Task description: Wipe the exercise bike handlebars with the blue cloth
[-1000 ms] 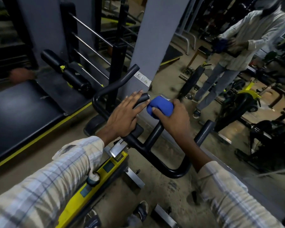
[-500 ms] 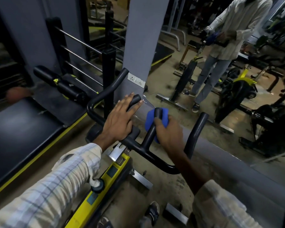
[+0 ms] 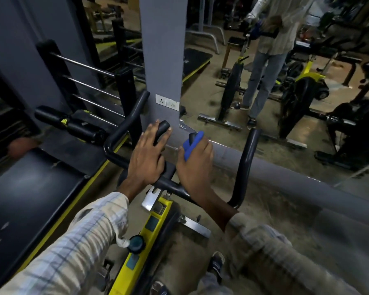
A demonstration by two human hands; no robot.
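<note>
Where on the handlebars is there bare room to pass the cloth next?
Free: the right outer bar and the left outer bar, both untouched. Crowded: the centre, where the left hand rests on one inner grip and the right hand holds the blue cloth around the other.

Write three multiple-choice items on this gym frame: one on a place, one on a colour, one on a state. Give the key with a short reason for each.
1. Where is the blue cloth?
A. On the floor
B. Wrapped on the right inner prong of the handlebars
C. Draped over the treadmill

2. What colour is the bike frame below the handlebars?
A. Red
B. White
C. Yellow

3. What is the left hand doing?
A. Resting with straight fingers on the left inner prong
B. Hanging at the person's side
C. Holding the cloth

Key: 1 B, the right hand grips the cloth round that prong. 2 C, the frame is plainly yellow. 3 A, its fingers lie flat along the prong.
</note>
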